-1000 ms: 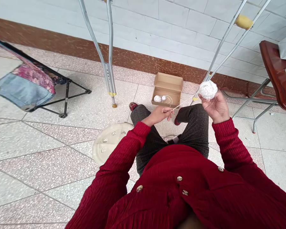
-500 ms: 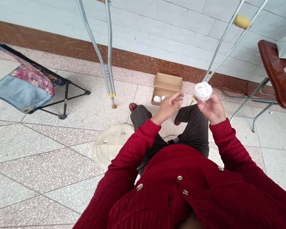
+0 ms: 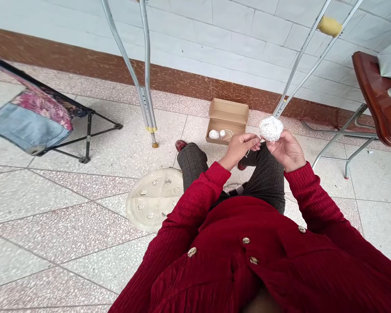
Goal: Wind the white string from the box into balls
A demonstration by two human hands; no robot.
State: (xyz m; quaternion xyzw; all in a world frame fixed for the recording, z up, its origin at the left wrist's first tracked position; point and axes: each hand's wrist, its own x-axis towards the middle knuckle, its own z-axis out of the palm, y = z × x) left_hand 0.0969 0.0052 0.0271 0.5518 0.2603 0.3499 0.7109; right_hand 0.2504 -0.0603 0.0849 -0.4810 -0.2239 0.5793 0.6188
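Note:
My right hand (image 3: 287, 152) holds a large ball of white yarn (image 3: 271, 128) up by its fingertips, above my right knee. Just left of the ball, my left hand (image 3: 242, 149) is closed in a pinch, with a bit of white yarn at its fingertips. On the floor beyond my feet, an open cardboard box (image 3: 228, 112) contains smaller white yarn balls (image 3: 214, 134) and a loose strand.
Crutches (image 3: 144, 100) lean on the wall to the left, and another crutch (image 3: 299, 65) to the right. A folding chair (image 3: 35, 121) stands far left, a round stool (image 3: 154, 198) beside my left leg, and a brown table (image 3: 371, 91) at right.
My left hand has moved right to the yarn ball and its fingers have closed on yarn. The ball in my right hand has shifted slightly left and down.

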